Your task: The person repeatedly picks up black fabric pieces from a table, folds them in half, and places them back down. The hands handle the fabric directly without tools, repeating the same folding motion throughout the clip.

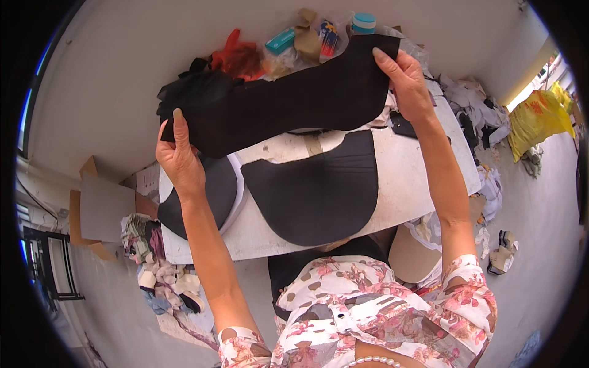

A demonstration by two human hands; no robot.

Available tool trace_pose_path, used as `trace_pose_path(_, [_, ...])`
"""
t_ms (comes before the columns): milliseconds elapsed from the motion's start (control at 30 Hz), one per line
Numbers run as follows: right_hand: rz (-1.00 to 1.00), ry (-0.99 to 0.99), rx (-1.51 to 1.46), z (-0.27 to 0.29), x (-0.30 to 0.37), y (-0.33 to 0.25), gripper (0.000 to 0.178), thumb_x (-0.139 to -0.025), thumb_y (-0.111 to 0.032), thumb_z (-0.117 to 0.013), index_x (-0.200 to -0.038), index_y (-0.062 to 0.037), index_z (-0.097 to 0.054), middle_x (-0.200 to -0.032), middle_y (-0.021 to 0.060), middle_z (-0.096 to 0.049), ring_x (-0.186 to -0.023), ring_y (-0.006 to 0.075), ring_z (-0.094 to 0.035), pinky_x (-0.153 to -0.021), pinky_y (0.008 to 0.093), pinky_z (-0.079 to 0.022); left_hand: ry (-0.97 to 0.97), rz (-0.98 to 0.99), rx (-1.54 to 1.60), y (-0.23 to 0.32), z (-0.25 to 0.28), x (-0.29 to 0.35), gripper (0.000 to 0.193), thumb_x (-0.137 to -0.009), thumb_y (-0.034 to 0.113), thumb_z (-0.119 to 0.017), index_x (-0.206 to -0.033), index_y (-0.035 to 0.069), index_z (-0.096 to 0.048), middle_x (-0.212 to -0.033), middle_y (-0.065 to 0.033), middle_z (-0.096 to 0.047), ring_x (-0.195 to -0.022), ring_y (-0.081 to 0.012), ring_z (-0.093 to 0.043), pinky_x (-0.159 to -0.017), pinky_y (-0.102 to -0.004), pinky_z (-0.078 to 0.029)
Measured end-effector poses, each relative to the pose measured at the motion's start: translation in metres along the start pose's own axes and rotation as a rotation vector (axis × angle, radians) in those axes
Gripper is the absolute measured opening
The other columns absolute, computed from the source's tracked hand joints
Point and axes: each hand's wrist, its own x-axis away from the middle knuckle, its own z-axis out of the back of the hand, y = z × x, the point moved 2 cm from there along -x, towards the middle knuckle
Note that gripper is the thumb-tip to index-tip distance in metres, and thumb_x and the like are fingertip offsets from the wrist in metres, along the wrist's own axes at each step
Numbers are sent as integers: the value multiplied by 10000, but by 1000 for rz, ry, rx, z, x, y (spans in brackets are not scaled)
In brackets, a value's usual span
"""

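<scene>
A long black fabric piece [294, 98] is stretched out in the air above the table, held at both ends. My left hand [181, 156] pinches its left end, thumb on top. At the upper right corner, my right hand [406, 80] grips the other end between thumb and fingers. Below it on the white table [392, 184] lies a flat black cut piece [319, 190] with a rounded lower edge. Left of that is another rounded black piece [208, 190] with a white edge, partly hidden behind my left forearm.
Along the wall sit a red plastic bag [239, 58], a teal box [281, 41] and a teal-lidded tub [364, 23]. Fabric heaps lie left [169, 276] and right [475, 104] of the table. A yellow bag [537, 122] and a cardboard box [104, 208] stand farther out.
</scene>
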Motion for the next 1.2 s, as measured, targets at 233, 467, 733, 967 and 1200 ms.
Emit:
trace_pose_path(233, [-197, -27, -144, -2, 64, -11, 246, -968, -249, -590, -1064, -27, -636, -924, 2, -684, -781, 41, -636, -669, 168, -504, -6, 206, 163, 2, 36, 51, 178, -944, 210, -639, -941, 34, -663, -662, 83, -493, -566, 0, -438, -503, -153, -349])
trace_pose_path(467, [-386, 37, -156, -3, 111, -11, 235, -972, -236, -580, -1067, -27, -632, -946, 13, -680, -821, 57, -634, -720, 192, -508, -200, 350, 292, 21, 48, 94, 166, -959, 160, -606, -1022, 15, -654, -943, -13, -672, -826, -64, -618, -764, -200, -488])
trace_pose_path(733, [-472, 48, -132, -4, 123, 23, 263, -979, -263, -570, -1069, -23, -631, -937, 0, -672, -802, 39, -620, -694, 188, -507, -258, 566, 357, -43, 45, 97, 169, -975, 178, -577, -1013, 28, -646, -952, -13, -676, -810, -73, -635, -724, -222, -521])
trace_pose_path(967, [-347, 30, 188, -2, 117, 81, 293, -975, -295, -577, -1014, -11, -640, -796, -44, -636, -629, 33, -519, -544, 202, -421, -214, 610, 43, -106, 27, 91, 251, -943, 236, -644, -962, -15, -649, -826, 8, -640, -728, -54, -562, -670, -201, -464])
trace_pose_path(1200, [-200, 106, 750, 6, 124, 108, 302, -924, -258, -627, -821, 22, -578, -548, 143, -513, -456, 224, -486, -483, 342, -394, -224, 333, -497, -123, 22, 90, 342, -900, 300, -695, -860, -36, -647, -669, 22, -567, -644, -47, -459, -600, -212, -406])
